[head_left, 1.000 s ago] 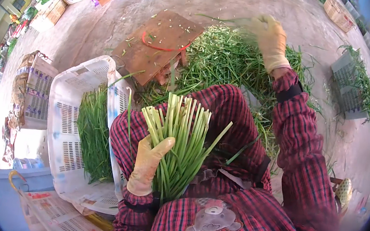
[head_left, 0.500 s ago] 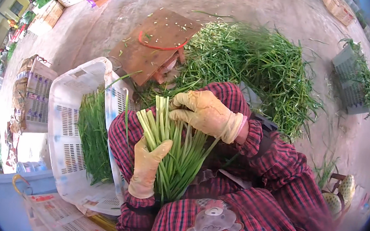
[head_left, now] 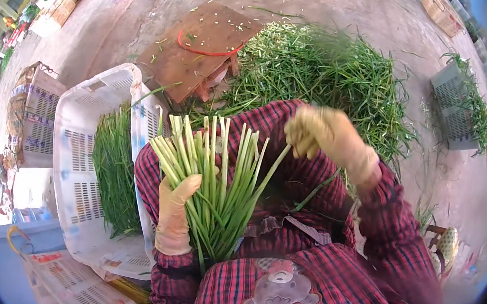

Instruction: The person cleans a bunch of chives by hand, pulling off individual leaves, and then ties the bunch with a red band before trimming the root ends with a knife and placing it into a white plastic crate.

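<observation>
My gloved left hand [head_left: 176, 214] is wrapped round a bunch of garlic chives [head_left: 214, 191], thumb across the front. Pale stem ends fan out upward, and green leaves hang toward my lap. To the right of the bunch, my gloved right hand [head_left: 328, 140] is raised and blurred. Its fingers are curled, close to the tip of one outer stalk; whether they touch it, or what they hold, I cannot make out. A loose green leaf [head_left: 315, 192] lies below that hand, over my checked clothing.
At my left stands a white plastic crate [head_left: 85, 149] with more chives [head_left: 117, 178] inside. Ahead are a brown board [head_left: 200, 38] with a red band [head_left: 207, 52] and a heap of loose greens [head_left: 333, 78]. A grey crate [head_left: 455, 112] stands far right.
My right hand has moved right, away from the stem ends. The stems in my left hand are now spread wider. My left hand has shifted slightly left with the bunch.
</observation>
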Action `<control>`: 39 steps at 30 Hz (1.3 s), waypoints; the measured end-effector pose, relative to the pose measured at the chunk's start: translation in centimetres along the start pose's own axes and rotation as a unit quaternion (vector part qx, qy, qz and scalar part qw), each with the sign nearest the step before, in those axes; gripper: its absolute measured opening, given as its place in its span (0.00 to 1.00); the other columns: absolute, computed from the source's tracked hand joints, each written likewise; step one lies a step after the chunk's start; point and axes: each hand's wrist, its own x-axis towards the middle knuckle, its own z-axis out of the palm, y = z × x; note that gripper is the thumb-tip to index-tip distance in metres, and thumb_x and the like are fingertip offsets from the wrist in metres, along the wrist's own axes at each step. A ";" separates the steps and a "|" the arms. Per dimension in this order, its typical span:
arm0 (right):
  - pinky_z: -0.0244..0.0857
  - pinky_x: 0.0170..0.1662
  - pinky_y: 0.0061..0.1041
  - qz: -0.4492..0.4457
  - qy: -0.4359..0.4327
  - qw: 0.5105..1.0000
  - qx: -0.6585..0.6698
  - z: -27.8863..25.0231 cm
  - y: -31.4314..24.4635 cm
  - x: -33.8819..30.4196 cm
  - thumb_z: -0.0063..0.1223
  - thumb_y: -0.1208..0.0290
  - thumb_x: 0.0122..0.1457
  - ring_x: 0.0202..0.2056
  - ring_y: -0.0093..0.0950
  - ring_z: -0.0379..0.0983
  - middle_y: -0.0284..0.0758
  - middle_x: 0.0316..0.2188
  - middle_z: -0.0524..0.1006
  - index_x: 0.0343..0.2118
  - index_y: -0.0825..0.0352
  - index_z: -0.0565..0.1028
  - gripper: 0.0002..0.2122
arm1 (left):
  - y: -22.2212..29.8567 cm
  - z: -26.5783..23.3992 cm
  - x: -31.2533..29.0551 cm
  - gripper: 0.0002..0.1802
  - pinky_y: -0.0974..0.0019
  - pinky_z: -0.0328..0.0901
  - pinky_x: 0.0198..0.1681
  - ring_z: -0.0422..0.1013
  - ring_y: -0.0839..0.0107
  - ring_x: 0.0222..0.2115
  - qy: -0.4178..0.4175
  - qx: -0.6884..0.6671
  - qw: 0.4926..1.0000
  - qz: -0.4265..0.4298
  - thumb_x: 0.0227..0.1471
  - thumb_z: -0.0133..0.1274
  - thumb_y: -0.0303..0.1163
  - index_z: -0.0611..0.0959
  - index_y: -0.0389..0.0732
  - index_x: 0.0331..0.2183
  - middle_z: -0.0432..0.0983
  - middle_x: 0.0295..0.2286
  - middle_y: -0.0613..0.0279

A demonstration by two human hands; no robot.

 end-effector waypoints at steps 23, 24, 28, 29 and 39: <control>0.69 0.44 0.26 -0.178 0.073 0.981 0.014 4.1 3.5 0.7 0.64 0.72 0.56 0.37 0.25 0.75 0.30 0.32 0.78 0.34 0.68 0.80 0.06 | 0.1 0.8 -1.2 0.31 0.60 0.76 0.42 0.78 0.63 0.38 -0.024 -0.008 0.999 0.022 0.51 0.55 0.37 0.73 0.35 0.56 0.79 0.41 0.51; 0.70 0.47 0.25 -0.155 0.162 0.972 0.071 1.2 2.4 0.2 0.59 0.73 0.60 0.37 0.24 0.74 0.28 0.32 0.77 0.34 0.68 0.80 0.04 | 0.1 0.8 -1.2 0.30 0.61 0.77 0.41 0.78 0.63 0.37 -0.040 -0.008 0.999 0.026 0.52 0.53 0.37 0.73 0.35 0.55 0.79 0.41 0.51; 0.69 0.48 0.26 -0.193 0.391 0.879 0.194 -5.8 -0.5 0.2 0.52 0.65 0.64 0.44 0.24 0.73 0.30 0.42 0.75 0.46 0.66 0.75 0.12 | 0.0 0.5 -1.1 0.32 0.60 0.77 0.41 0.78 0.63 0.37 -0.019 0.006 0.999 0.025 0.52 0.54 0.38 0.72 0.34 0.56 0.79 0.42 0.50; 0.69 0.47 0.27 -0.158 0.409 0.880 0.181 -6.0 -0.4 -0.7 0.53 0.64 0.64 0.44 0.24 0.73 0.30 0.42 0.74 0.46 0.66 0.74 0.13 | 0.0 0.4 -1.1 0.32 0.60 0.77 0.41 0.78 0.63 0.37 -0.022 -0.002 0.999 0.027 0.52 0.54 0.38 0.71 0.34 0.56 0.79 0.42 0.50; 0.53 0.67 0.35 0.126 -0.192 0.964 -0.137 6.4 2.4 -4.0 0.48 0.44 0.64 0.63 0.38 0.64 0.47 0.59 0.71 0.64 0.67 0.64 0.34 | 0.3 -1.2 -0.2 0.33 0.62 0.74 0.45 0.78 0.65 0.41 -0.075 0.020 0.997 -0.010 0.51 0.59 0.34 0.72 0.30 0.56 0.79 0.44 0.50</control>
